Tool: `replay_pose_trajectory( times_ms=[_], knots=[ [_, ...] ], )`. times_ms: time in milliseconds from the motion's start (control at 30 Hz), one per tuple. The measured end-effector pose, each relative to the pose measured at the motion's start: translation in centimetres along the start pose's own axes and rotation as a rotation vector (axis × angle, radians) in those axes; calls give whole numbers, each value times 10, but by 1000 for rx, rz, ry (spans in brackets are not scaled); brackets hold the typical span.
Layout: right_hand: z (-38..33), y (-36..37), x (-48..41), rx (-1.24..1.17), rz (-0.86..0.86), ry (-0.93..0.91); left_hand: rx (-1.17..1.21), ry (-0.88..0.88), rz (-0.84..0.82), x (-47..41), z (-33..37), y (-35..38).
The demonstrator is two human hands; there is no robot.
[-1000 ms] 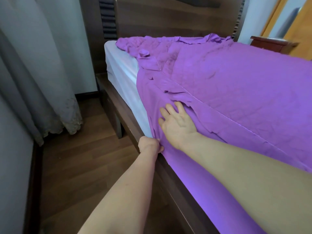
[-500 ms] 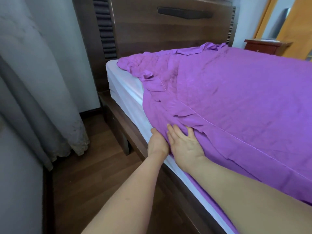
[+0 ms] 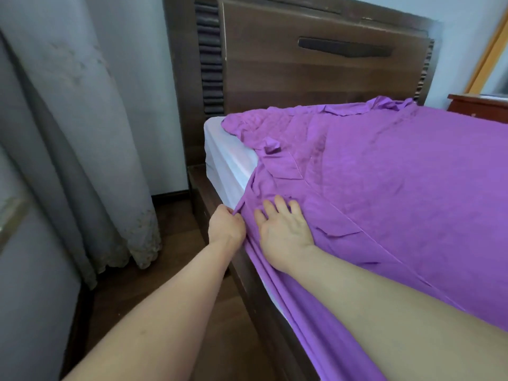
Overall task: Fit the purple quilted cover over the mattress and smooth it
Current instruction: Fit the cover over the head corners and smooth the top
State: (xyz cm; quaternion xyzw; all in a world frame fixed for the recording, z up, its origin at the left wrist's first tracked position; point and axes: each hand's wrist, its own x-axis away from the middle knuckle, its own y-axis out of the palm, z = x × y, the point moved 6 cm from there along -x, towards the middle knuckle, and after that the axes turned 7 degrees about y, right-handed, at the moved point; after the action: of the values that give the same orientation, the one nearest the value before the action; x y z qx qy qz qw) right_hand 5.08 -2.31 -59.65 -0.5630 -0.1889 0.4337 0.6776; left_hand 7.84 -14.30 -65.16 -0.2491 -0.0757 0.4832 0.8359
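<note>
**Cover edge pinched at the mattress side**

The left hand (image 3: 226, 224) pinches the purple quilted cover (image 3: 398, 182) at its edge; the right hand (image 3: 284, 232) lies flat, fingers spread, on it. Beyond, the white mattress (image 3: 228, 158) corner is bare beside the headboard (image 3: 302, 70).

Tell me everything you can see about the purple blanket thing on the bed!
The purple cover is a thin, quilted-looking cloth with stitched seam lines. It lies over most of the mattress, but the corner by the headboard is bare and white. Up there the cover is bunched and wrinkled. Its side edge hangs down over the bed's near side. The left hand pinches that edge, and the right hand presses flat on top of it.
</note>
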Motion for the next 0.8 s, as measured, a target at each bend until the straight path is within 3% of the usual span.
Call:
replay_pose_trajectory(
  times_ms=[233, 467, 633, 800],
  knots=[
    [3, -2, -71, -149, -4, -60, 12, -135, 73, -62, 0, -3],
    [-16, 11, -126, -136, -56, -104, 80, -241, 173, -125, -32, -37],
    [-48, 24, -160, -200, -135, -147, 160, -319, 61, -147, -68, -23],
    [-53, 47, -177, -172, -165, -56, 144, -410, -203, -140, -106, 33]
  ],
)
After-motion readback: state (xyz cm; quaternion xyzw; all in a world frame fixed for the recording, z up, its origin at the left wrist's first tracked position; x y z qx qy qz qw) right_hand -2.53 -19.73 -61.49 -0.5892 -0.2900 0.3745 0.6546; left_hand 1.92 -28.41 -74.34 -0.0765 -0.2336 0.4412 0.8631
